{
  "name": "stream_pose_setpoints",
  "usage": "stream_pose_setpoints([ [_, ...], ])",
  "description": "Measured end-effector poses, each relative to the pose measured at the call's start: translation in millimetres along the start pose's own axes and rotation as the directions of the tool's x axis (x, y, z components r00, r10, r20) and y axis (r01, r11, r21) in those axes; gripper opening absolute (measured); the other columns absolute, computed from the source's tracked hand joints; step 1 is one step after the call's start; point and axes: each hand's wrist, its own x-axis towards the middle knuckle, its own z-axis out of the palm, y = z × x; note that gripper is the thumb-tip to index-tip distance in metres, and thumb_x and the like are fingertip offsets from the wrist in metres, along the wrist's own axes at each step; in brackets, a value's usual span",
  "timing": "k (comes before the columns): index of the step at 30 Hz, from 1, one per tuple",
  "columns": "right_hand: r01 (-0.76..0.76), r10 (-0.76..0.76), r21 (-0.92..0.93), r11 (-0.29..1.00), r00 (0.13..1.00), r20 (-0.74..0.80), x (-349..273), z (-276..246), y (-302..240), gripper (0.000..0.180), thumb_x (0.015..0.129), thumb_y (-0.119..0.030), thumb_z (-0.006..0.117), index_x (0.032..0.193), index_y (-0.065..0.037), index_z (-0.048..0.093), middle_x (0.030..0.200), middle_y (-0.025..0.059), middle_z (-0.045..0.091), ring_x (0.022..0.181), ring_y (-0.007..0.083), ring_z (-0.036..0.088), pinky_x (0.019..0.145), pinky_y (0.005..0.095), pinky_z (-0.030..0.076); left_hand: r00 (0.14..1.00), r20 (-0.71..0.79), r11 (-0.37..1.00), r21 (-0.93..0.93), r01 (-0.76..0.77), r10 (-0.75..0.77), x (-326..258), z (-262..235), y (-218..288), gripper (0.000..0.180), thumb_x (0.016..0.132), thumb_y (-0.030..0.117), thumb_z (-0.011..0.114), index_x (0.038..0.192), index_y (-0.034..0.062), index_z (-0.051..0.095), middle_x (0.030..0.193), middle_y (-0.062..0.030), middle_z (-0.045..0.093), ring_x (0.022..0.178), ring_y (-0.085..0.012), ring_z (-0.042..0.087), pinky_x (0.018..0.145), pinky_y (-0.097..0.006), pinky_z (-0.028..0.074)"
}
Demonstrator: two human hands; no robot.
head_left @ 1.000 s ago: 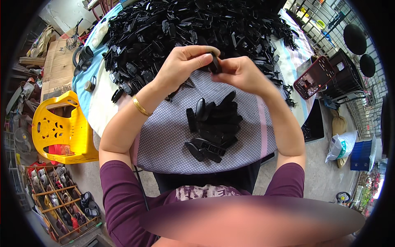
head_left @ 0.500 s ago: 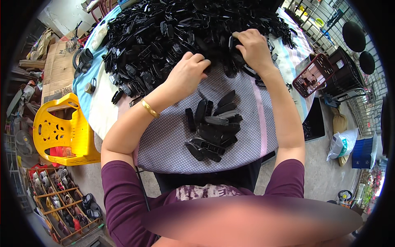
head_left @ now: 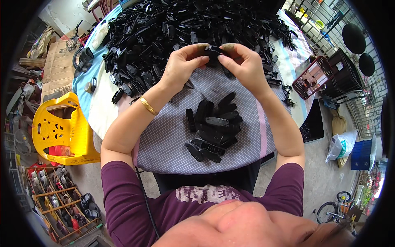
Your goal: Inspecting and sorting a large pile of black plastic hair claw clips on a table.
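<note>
You are pinching one small black part (head_left: 212,51) between both hands, left hand (head_left: 182,66) and right hand (head_left: 242,66), fingers closed on its ends, seemingly to press it together. You are holding it above the counter (head_left: 164,140), just at the edge of the big pile (head_left: 185,29). A smaller stack (head_left: 214,125) is lying nearer you. A phone (head_left: 314,76) is resting at your right.

A cluttered home workshop or yard for piecework: a table (head_left: 103,111) heaped with black plastic parts (head_left: 185,24), a yellow plastic chair (head_left: 57,127), cardboard boxes (head_left: 55,70), a shoe rack (head_left: 61,201), a metal gate (head_left: 329,24) and concrete floor (head_left: 325,181).
</note>
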Motion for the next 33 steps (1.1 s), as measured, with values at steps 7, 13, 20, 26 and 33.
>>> stream_pose_setpoints([
  [7,0.100,-0.102,-0.162,0.982,0.995,-0.002,-6,8,3,0.025,0.079,-0.006,0.068,0.101,0.003,0.062,0.086,0.0063,0.065,0.076,0.0088,0.061,0.068,0.0212,0.051,0.999,-0.008,0.991,-0.122,0.050,-0.051,-4,4,-1,0.030,0.086,0.004,0.059,0.116,-0.0003,0.058,0.102,-0.0073,0.064,0.088,-0.0128,0.061,0.080,-0.025,0.050],
  [13,0.165,-0.191,-0.308,0.937,0.980,-0.058,-8,21,3,0.019,0.078,-0.006,0.069,0.093,0.004,0.061,0.081,0.0057,0.064,0.074,0.0092,0.061,0.065,0.0210,0.051,1.000,0.009,0.986,-0.166,-0.022,0.024,-5,8,1,0.029,0.087,0.007,0.058,0.115,-0.0011,0.058,0.103,-0.0082,0.064,0.092,-0.0143,0.061,0.085,-0.026,0.049],
  [20,-0.047,0.063,-0.083,0.995,0.978,0.199,-7,12,9,0.017,0.083,-0.005,0.062,0.097,0.004,0.063,0.081,0.0027,0.064,0.071,0.0062,0.058,0.065,0.0201,0.049,0.991,0.109,0.996,-0.031,-0.079,0.081,-7,5,16,0.025,0.087,0.006,0.058,0.111,-0.0013,0.061,0.100,-0.0090,0.065,0.091,-0.0141,0.061,0.085,-0.024,0.048],
  [26,-0.071,0.103,-0.148,0.987,0.969,0.224,-6,11,4,0.020,0.081,-0.005,0.065,0.099,0.003,0.064,0.076,0.0029,0.065,0.070,0.0061,0.058,0.065,0.0203,0.048,0.986,0.138,0.996,-0.017,-0.090,0.091,-6,1,22,0.024,0.086,0.005,0.057,0.108,-0.0019,0.063,0.096,-0.0085,0.066,0.088,-0.0129,0.062,0.084,-0.024,0.048],
  [33,0.236,-0.251,-0.578,0.781,0.966,0.057,22,-46,23,0.032,0.074,0.001,0.052,0.105,-0.002,0.062,0.094,0.0112,0.065,0.084,0.0199,0.062,0.076,0.0298,0.049,0.815,0.578,0.782,0.527,-0.333,-0.043,-35,34,54,0.041,0.073,0.006,0.068,0.114,0.0077,0.061,0.085,-0.0123,0.066,0.075,-0.0185,0.063,0.067,-0.030,0.051],
])
